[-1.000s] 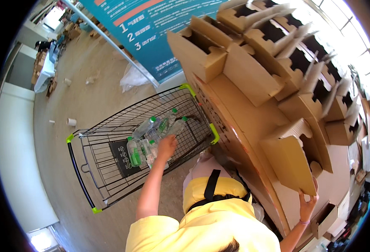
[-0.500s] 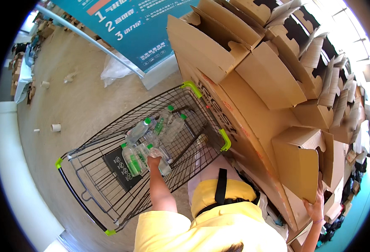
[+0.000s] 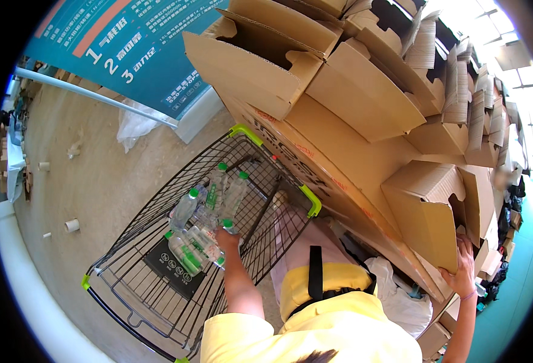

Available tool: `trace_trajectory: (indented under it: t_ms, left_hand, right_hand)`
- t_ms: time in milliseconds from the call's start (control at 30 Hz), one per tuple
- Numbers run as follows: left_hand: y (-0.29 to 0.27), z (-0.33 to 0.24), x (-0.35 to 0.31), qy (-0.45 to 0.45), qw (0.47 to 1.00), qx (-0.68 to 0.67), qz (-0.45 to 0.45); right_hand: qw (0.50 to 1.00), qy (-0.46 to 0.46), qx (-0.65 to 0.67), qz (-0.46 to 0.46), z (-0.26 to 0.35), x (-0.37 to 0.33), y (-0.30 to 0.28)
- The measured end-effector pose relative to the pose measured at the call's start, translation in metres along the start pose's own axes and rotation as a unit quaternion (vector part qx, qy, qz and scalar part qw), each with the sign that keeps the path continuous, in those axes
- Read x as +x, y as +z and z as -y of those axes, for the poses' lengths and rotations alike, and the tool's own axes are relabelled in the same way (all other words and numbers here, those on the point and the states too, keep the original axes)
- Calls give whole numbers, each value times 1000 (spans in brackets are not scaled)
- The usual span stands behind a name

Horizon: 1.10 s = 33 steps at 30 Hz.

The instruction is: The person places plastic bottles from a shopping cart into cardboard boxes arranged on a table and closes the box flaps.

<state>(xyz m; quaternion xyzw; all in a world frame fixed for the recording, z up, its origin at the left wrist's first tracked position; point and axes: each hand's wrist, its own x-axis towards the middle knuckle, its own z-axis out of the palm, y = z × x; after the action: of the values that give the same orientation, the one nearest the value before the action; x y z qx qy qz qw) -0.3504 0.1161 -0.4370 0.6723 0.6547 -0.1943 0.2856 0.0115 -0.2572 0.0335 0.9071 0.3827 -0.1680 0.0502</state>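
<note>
My left hand [image 3: 227,240] reaches into a black wire shopping cart [image 3: 157,218] with green corner pieces. Its fingers are closed round a clear plastic bottle [image 3: 229,224] near the green cap; hand and forearm hide most of that bottle. Several more clear bottles with green caps lie or lean in the cart, among them one upright bottle [image 3: 185,207] and one lying bottle [image 3: 184,251] beside a dark panel. On the right, my right hand [image 3: 461,266] grips the lower edge of an open brown cardboard box [image 3: 420,212], its fingers partly behind the flap.
A large cardboard carton [image 3: 339,151] borders the cart's right side, with several open boxes [image 3: 363,91] stacked on it. Beyond the cart stands a blue banner [image 3: 139,54] with a pale plastic bag [image 3: 136,127] at its foot. A white roll [image 3: 72,225] lies on the floor at left.
My left hand has drawn the bottle slightly toward the cart's right side, turning it. The view has shifted, so the banner and boxes sit further left. My right hand stays on the box.
</note>
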Motion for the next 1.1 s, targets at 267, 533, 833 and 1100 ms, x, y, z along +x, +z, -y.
trace_trajectory:
  t_ms: [267, 533, 833, 1100]
  left_hand:
    - [-55, -15, -23, 147, 963, -178, -139]
    - [-214, -177, -125, 333, 712, -608, -112]
    - [-270, -363, -366, 674, 379, -606, 188]
    - [-148, -449, -436, 889, 424, 128, 114]
  right_hand:
    - [996, -2, -51, -68, -8, -3, 5]
    - [984, -74, 73, -143, -25, -22, 22]
    - [951, -142, 92, -260, -35, -28, 52]
    - [932, -154, 115, -308, -42, -36, 57]
